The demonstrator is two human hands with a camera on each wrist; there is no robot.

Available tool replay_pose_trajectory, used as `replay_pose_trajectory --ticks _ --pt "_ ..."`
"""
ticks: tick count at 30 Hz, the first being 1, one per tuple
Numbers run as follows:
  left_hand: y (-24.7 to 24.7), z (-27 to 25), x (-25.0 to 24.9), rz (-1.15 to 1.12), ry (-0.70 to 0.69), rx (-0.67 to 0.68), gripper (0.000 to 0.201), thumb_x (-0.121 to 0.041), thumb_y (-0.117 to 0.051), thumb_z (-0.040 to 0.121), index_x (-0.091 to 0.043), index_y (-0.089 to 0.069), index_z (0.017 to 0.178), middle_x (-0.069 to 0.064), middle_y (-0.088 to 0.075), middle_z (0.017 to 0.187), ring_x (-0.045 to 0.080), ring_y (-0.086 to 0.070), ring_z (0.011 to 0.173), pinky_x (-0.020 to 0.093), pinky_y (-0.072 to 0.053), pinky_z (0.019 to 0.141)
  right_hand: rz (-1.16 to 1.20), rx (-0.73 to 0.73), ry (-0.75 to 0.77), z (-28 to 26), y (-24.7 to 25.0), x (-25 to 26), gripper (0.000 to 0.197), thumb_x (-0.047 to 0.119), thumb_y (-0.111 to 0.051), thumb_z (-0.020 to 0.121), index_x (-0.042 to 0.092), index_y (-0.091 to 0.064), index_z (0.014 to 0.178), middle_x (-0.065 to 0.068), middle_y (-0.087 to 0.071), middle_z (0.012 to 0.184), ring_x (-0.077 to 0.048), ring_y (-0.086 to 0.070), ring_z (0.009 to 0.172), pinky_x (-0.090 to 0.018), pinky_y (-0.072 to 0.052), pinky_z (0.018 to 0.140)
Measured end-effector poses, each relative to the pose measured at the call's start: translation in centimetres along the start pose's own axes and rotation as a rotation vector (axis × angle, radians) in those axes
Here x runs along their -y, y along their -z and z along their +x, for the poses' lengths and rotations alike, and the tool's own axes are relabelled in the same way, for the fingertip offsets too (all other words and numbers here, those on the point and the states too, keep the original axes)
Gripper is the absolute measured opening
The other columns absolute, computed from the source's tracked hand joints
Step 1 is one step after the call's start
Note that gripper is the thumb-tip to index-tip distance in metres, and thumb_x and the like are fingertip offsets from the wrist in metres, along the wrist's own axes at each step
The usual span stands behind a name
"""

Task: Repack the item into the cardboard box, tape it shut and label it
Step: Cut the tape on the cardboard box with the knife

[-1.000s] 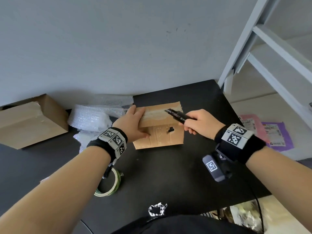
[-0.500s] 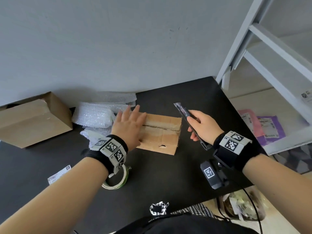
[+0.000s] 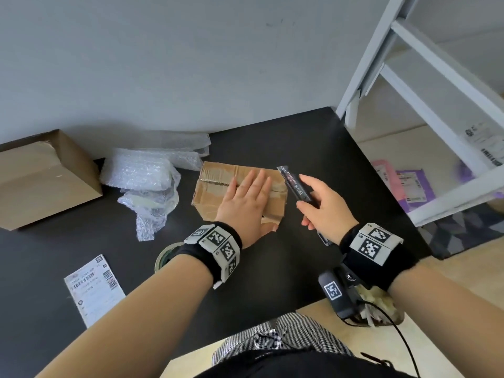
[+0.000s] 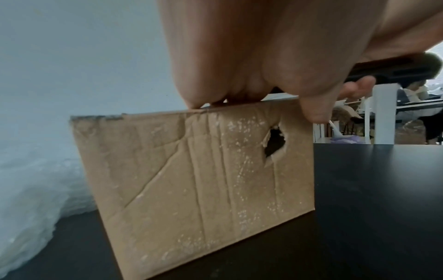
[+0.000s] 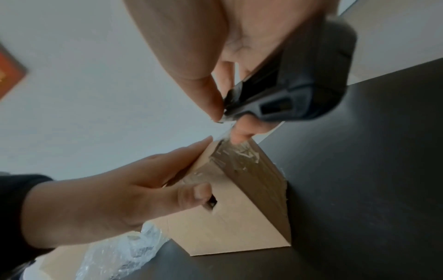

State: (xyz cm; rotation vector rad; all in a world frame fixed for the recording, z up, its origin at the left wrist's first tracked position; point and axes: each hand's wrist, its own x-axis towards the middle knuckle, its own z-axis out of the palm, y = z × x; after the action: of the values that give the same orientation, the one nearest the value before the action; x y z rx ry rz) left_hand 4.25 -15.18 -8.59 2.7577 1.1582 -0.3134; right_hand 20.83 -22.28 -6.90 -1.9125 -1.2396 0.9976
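A small worn cardboard box (image 3: 212, 186) stands on the black table (image 3: 272, 268), with clear tape (image 5: 239, 157) across its top and a torn hole (image 4: 275, 144) in its front face. My left hand (image 3: 245, 200) lies flat on the top, fingers straight, thumb over the front face by the hole. My right hand (image 3: 324, 208) grips a black utility knife (image 3: 296, 186), raised just off the box's right end with its tip pointing away from me. A white shipping label (image 3: 94, 287) lies at the near left. A tape roll (image 3: 163, 257) is half hidden behind my left wrist.
Crumpled bubble wrap (image 3: 144, 184) lies left of the small box, and a larger cardboard box (image 3: 41, 181) sits at the far left against the wall. A white shelf frame (image 3: 409, 91) stands to the right, with purple and pink mailers (image 3: 409, 186) on the floor.
My right hand lifted the knife off the taped box top and drew it back to the right. My left hand slid from the box's left edge to lie flat across its top.
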Motion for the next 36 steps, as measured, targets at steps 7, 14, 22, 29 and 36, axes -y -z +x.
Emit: replay_pose_trajectory --ticks 7,14,22,29,36 --pt "0.1 -1.8 4.7 -0.374 0.605 -0.171 0.087 -0.060 -0.038 0.091 -0.001 -0.011 0.148 0.022 -0.014 0.155 0.033 -0.010 0.144 0.043 -0.013 0.117 -0.179 0.140 0.196 1.8 -0.9 3.0 0.057 0.011 -0.054 0.091 0.024 -0.034 0.143 -0.001 -0.051 0.134 -0.016 -0.060 0.101 -0.026 -0.053 0.086" --pt "-1.4 -3.8 5.2 -0.712 0.661 -0.233 0.028 -0.035 -0.045 0.096 -0.013 -0.050 0.080 0.001 -0.056 0.077 0.024 -0.055 0.081 0.030 -0.037 0.068 -0.495 0.255 0.382 2.6 -2.7 5.7 0.049 0.015 -0.047 0.095 0.029 -0.038 0.141 0.002 -0.047 0.141 -0.017 -0.046 0.127 -0.028 -0.035 0.105" --pt "-2.5 -4.0 6.2 -0.919 0.678 -0.278 0.035 -0.040 -0.054 0.090 -0.011 -0.060 0.072 0.007 -0.049 0.063 0.020 -0.047 0.059 0.030 -0.035 0.057 -0.891 0.298 0.506 3.3 -5.0 8.3 0.046 0.023 -0.036 0.099 0.041 -0.032 0.141 -0.001 -0.048 0.131 -0.022 -0.053 0.112 -0.029 -0.041 0.077" --pt "-2.6 -3.7 6.7 -0.880 0.646 -0.250 0.039 -0.041 -0.053 0.091 -0.011 -0.055 0.066 0.001 -0.042 0.054 0.015 -0.041 0.051 0.028 -0.030 0.049 -1.075 0.247 0.501 3.1 -6.1 9.1 0.053 0.018 -0.040 0.095 0.045 -0.030 0.140 -0.002 -0.049 0.110 -0.018 -0.044 0.080 -0.031 -0.038 0.063" --pt "-2.5 -3.4 7.0 -0.834 0.636 -0.234 0.051 -0.042 -0.053 0.091 -0.016 -0.035 0.051 -0.001 -0.034 0.049 0.015 -0.036 0.046 0.028 -0.025 0.047 -1.125 0.228 0.420 2.6 -5.0 9.1 0.055 0.014 -0.042 0.094 0.044 -0.032 0.140 -0.001 -0.048 0.107 -0.017 -0.048 0.076 -0.032 -0.046 0.064"
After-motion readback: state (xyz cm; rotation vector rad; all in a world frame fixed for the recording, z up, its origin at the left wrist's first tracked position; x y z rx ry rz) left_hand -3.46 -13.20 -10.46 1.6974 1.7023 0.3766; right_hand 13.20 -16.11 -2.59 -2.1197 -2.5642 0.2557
